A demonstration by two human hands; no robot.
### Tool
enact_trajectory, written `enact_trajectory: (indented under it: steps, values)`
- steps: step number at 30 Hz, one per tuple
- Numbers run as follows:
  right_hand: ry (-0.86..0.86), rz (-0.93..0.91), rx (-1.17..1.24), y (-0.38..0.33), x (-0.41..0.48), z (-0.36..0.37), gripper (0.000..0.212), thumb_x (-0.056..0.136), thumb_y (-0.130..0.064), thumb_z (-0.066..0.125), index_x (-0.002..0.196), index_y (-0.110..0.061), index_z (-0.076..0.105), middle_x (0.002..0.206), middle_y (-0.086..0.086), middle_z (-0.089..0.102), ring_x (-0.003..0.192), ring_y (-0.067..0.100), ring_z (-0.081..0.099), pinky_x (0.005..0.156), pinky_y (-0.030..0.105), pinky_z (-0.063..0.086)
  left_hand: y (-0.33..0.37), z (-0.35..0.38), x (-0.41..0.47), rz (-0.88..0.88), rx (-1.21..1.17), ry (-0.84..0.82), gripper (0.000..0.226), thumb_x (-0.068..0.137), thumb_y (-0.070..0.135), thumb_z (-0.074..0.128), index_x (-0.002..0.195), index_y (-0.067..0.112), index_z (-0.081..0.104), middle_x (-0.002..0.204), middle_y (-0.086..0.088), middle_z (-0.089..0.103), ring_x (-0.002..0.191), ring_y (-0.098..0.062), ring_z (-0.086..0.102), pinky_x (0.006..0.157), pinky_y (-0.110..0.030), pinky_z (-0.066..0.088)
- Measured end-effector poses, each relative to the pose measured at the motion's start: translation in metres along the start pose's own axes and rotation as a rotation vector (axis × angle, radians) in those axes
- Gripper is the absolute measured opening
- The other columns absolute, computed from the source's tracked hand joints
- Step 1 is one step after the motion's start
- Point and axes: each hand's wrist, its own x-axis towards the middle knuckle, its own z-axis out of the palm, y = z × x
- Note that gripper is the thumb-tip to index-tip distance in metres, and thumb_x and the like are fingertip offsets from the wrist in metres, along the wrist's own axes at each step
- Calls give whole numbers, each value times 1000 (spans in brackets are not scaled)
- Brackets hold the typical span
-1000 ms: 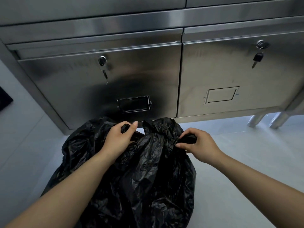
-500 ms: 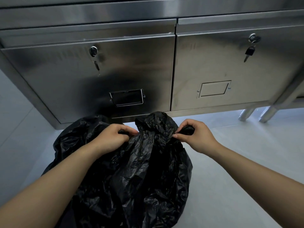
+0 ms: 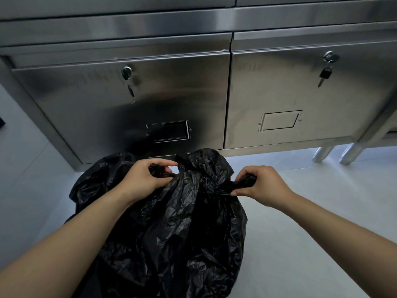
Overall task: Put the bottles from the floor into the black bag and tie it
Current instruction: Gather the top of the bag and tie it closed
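Note:
A full, crinkled black bag [image 3: 182,229] stands on the pale floor in front of me. Its top is gathered into a bunch between my hands. My left hand [image 3: 142,179] is closed on a twisted strip of the bag's plastic at the upper left of the bunch. My right hand [image 3: 262,183] pinches another twisted strip at the upper right. The two strips are held apart, one to each side. No bottles show; whatever is in the bag is hidden by the plastic.
A stainless steel cabinet [image 3: 193,87] with two locked doors stands right behind the bag, keys [image 3: 325,74] hanging in the locks. Its metal legs [image 3: 335,152] rise from the floor at the right. Pale floor tiles [image 3: 311,211] spread to the right of the bag.
Both hands have closed tighter on the bag's ends and drawn a little farther apart. The view shifted slightly between the frames.

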Motion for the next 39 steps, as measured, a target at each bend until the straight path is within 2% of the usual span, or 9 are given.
enact_trajectory:
  steps: [5,8,10,15,19,22,26,32,39]
  values:
    - [-118,7,-138,0,-4,-2,40,57,-44,86,94,-34,73,76,-24,64,67,-9,59,58,6,42,-2,3,0,-48,-164,32,36,70,1,77,86,32,75,90,0,70,74,-2,67,67,-10,50]
    - [-176,9,-291,-3,-3,-2,32,65,-49,80,90,-32,71,69,-20,60,67,4,57,62,22,45,-1,7,0,-19,-62,33,34,73,-1,74,88,30,73,90,1,72,76,0,67,68,-6,48]
    - [-185,-6,-319,-5,-4,1,29,69,-44,78,93,-29,70,69,-19,57,63,3,53,59,20,39,-1,9,1,30,90,28,26,76,3,73,89,26,72,88,5,72,79,3,66,70,-1,44]
    - [-201,63,-33,-6,-8,3,20,76,-25,76,93,-29,67,57,-14,63,49,0,60,32,12,35,-6,3,0,93,478,-39,7,83,26,68,87,29,73,90,17,70,86,9,60,73,-2,38]
    - [-206,86,138,-8,-10,11,23,72,-31,80,92,-28,71,70,-6,71,60,10,66,54,15,48,-10,-4,0,81,556,-75,7,86,30,65,88,33,70,91,20,66,82,12,55,69,-1,36]
    - [-190,139,262,-10,-11,21,13,78,-24,75,90,-20,72,70,-4,70,54,8,64,49,13,45,-13,-9,1,60,606,-119,8,85,31,65,91,34,69,95,20,65,86,7,56,75,-9,38]
    - [-153,184,336,-13,-10,25,7,82,-13,71,88,-15,73,66,-5,70,51,8,65,47,10,41,-15,-13,1,33,455,-73,10,82,24,70,88,33,72,93,16,70,88,5,61,78,-10,41]
    - [-19,117,340,-25,-2,17,18,76,-12,77,78,-29,71,56,-15,68,51,6,66,50,9,45,-8,-19,0,7,152,27,24,79,8,72,91,29,73,86,10,74,82,5,66,70,-5,44]
    - [65,116,248,-28,-1,16,19,68,-24,83,61,-37,71,65,-4,72,56,22,67,54,38,57,-6,-17,0,35,134,99,17,77,13,75,84,28,75,80,11,74,79,4,66,70,-8,44]
